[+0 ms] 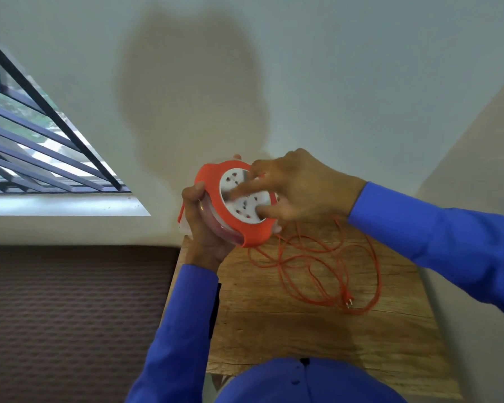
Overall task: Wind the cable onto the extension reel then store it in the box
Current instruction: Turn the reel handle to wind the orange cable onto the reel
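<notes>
**A:** From the head camera, how should the winding go?

**B:** My judgement: keep the extension reel (239,203) steady and tilted as it is, turn the white socket face (243,199) evenly, and let the cable (317,257) feed off the table without snagging in its own loops. The loose coils overlap, so a slow, even pull should stop a knot forming. Watch the plug (348,301) at the near end; it could whip or catch as the last length comes in.

**A:** Where is everything?

**B:** The reel is held above the far edge of the wooden table (288,330), near the wall. Most of the orange cable lies unwound in loose loops on the table, so the winding looks to be at an early stage. No box shows in this view.

**A:** And the hands?

**B:** The left hand (204,228) wraps around the reel's orange rim from below, fingers curled tight on it, thumb on the near edge. The right hand (297,190) is loosely spread over the white face, with fingertips (233,194) pressed on it, apparently to rotate it; it clasps nothing.
</notes>
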Available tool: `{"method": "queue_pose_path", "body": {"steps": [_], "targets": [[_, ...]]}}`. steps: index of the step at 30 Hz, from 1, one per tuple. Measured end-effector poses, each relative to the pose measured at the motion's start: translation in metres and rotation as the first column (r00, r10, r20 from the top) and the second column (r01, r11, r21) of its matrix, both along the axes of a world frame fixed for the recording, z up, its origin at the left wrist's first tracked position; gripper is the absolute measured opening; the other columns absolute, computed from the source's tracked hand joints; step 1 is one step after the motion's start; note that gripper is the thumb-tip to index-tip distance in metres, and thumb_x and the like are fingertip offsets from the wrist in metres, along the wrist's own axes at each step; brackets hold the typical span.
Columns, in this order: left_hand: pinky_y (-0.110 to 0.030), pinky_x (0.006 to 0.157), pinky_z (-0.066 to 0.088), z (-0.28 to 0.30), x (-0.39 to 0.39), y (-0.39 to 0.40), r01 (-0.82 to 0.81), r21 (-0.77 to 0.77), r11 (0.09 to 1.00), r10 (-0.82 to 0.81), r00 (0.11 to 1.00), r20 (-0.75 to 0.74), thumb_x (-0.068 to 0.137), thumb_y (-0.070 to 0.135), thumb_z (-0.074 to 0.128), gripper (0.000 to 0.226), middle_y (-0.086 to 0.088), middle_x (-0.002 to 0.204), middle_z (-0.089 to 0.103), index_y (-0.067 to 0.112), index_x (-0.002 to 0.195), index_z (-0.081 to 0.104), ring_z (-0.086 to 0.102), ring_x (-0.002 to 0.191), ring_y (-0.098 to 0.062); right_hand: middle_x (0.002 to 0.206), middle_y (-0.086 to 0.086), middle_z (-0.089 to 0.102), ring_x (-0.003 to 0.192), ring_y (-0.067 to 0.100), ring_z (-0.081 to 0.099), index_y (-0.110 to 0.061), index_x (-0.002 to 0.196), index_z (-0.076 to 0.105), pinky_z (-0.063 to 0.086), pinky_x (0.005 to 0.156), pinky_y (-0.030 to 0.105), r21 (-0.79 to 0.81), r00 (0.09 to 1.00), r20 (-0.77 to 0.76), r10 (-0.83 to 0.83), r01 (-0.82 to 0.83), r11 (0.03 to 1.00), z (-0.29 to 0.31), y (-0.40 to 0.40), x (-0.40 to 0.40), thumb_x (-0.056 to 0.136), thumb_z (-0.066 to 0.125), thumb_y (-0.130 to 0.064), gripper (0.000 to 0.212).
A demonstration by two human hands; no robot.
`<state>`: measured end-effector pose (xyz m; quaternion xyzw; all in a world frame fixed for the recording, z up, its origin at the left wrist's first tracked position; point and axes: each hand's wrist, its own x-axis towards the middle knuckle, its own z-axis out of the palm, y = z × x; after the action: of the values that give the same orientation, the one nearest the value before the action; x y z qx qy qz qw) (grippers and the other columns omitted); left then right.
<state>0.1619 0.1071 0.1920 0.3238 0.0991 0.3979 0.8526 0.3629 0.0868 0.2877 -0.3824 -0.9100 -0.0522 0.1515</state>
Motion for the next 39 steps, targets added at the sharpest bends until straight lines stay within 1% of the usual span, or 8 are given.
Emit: {"method": "queue_pose_path", "body": {"steps": [4, 10, 15, 20, 26, 30, 35, 39], "targets": [[-0.073, 0.102, 0.048, 0.012, 0.005, -0.004, -0.147, 0.07, 0.987, 0.154, 0.983, -0.102, 0.077, 0.058, 0.088, 0.106, -0.019, 0.14, 0.064, 0.022, 0.163, 0.04, 0.064, 0.123, -0.044, 0.056, -0.016, 0.062, 0.052, 0.002, 0.058, -0.036, 0.099, 0.081, 0.043, 0.059, 0.022, -0.316, 0.865, -0.35, -0.36, 0.252, 0.915, -0.004, 0.012, -0.015, 0.078, 0.073, -0.08, 0.049], [-0.051, 0.096, 0.059, 0.015, 0.001, -0.006, -0.303, 0.324, 0.896, 0.383, 0.898, -0.219, 0.078, 0.069, 0.085, 0.074, -0.002, 0.124, 0.079, 0.04, 0.144, 0.072, 0.074, 0.113, -0.028, 0.048, 0.001, 0.059, 0.055, 0.026, 0.067, -0.002, 0.061, 0.068, 0.057, 0.063, 0.043, -0.547, 0.72, -0.314, -0.618, 0.395, 0.738, -0.017, 0.016, -0.033, 0.107, 0.048, -0.062, 0.078], [-0.05, 0.097, 0.062, 0.009, -0.009, -0.007, -0.32, 0.182, 0.93, 0.347, 0.927, -0.14, 0.089, 0.055, 0.079, 0.094, -0.014, 0.137, 0.071, 0.012, 0.162, 0.039, 0.071, 0.123, -0.033, 0.099, 0.003, 0.07, 0.069, 0.023, 0.067, -0.018, 0.113, 0.07, 0.06, 0.062, 0.04, -0.149, 0.917, -0.314, -0.245, 0.207, 0.967, -0.022, 0.001, -0.033, 0.107, 0.057, -0.031, 0.02], [-0.061, 0.096, 0.058, -0.009, -0.02, -0.003, -0.242, 0.086, 0.966, 0.249, 0.965, -0.083, 0.088, 0.054, 0.078, 0.102, -0.018, 0.139, 0.065, 0.014, 0.17, 0.032, 0.066, 0.122, -0.043, 0.161, 0.009, 0.041, 0.108, 0.029, 0.071, -0.043, 0.159, 0.038, 0.065, 0.071, 0.042, -0.108, 0.984, 0.162, 0.072, -0.054, 0.993, -0.022, -0.003, -0.019, 0.11, 0.051, -0.03, 0.052], [-0.066, 0.108, 0.041, -0.014, -0.008, -0.008, -0.23, 0.096, 0.969, 0.244, 0.952, -0.187, 0.079, 0.057, 0.087, 0.115, -0.02, 0.137, 0.065, 0.011, 0.17, 0.035, 0.062, 0.124, -0.044, 0.089, -0.006, 0.079, 0.07, 0.016, 0.066, -0.043, 0.141, 0.065, 0.059, 0.069, 0.036, -0.127, 0.986, -0.087, -0.145, 0.134, 0.983, -0.023, 0.0, -0.025, 0.088, 0.069, -0.059, 0.055], [-0.07, 0.1, 0.049, -0.01, -0.007, -0.007, -0.236, 0.158, 0.959, 0.266, 0.941, -0.208, 0.073, 0.061, 0.091, 0.104, -0.017, 0.134, 0.068, 0.022, 0.16, 0.049, 0.063, 0.119, -0.046, 0.056, -0.006, 0.066, 0.05, 0.013, 0.058, -0.02, 0.081, 0.083, 0.054, 0.058, 0.038, -0.33, 0.866, -0.261, -0.427, 0.336, 0.882, -0.024, 0.014, -0.033, 0.089, 0.063, -0.076, 0.061], [-0.059, 0.092, 0.053, -0.009, -0.013, -0.003, -0.22, 0.312, 0.924, 0.322, 0.889, -0.325, 0.072, 0.071, 0.089, 0.081, -0.018, 0.112, 0.074, 0.029, 0.139, 0.076, 0.068, 0.105, -0.042, 0.048, 0.0, 0.069, 0.057, 0.011, 0.069, -0.01, 0.063, 0.08, 0.059, 0.078, 0.036, -0.633, 0.783, -0.314, -0.538, 0.25, 0.733, -0.037, 0.015, -0.034, 0.114, 0.041, -0.045, 0.074], [-0.057, 0.102, 0.056, -0.011, -0.012, -0.008, -0.258, 0.26, 0.93, 0.325, 0.91, -0.258, 0.084, 0.06, 0.084, 0.091, -0.012, 0.137, 0.072, 0.023, 0.162, 0.054, 0.069, 0.123, -0.036, 0.061, 0.0, 0.063, 0.055, 0.023, 0.059, -0.009, 0.079, 0.065, 0.058, 0.062, 0.048, -0.298, 0.855, -0.276, -0.44, 0.359, 0.885, -0.04, 0.008, -0.04, 0.111, 0.049, -0.039, 0.047]]}}
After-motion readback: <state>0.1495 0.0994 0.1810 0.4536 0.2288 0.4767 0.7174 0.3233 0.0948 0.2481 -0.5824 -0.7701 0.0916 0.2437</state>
